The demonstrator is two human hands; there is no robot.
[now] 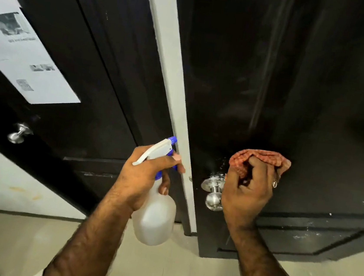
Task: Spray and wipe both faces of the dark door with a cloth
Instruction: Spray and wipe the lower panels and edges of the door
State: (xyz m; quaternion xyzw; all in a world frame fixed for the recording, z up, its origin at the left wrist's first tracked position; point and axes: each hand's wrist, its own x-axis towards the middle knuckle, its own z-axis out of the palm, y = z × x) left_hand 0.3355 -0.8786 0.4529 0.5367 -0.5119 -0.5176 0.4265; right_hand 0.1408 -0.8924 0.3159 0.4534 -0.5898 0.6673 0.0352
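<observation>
The dark door (295, 87) fills the right half of the view, its face wet with spray droplets just above a silver knob (213, 192). My right hand (248, 191) presses a bunched red checked cloth (262, 158) against the door face, just right of the knob. My left hand (147, 174) grips a white spray bottle (154, 216) with a blue nozzle, held upright beside the pale door edge (180, 106), one finger on the trigger.
A second dark door (83, 58) stands at the left with its own silver knob (18, 132) and a white printed paper (20, 51) stuck on it. Beige tiled floor (161, 267) lies below, and a pale wall (1, 180) shows at lower left.
</observation>
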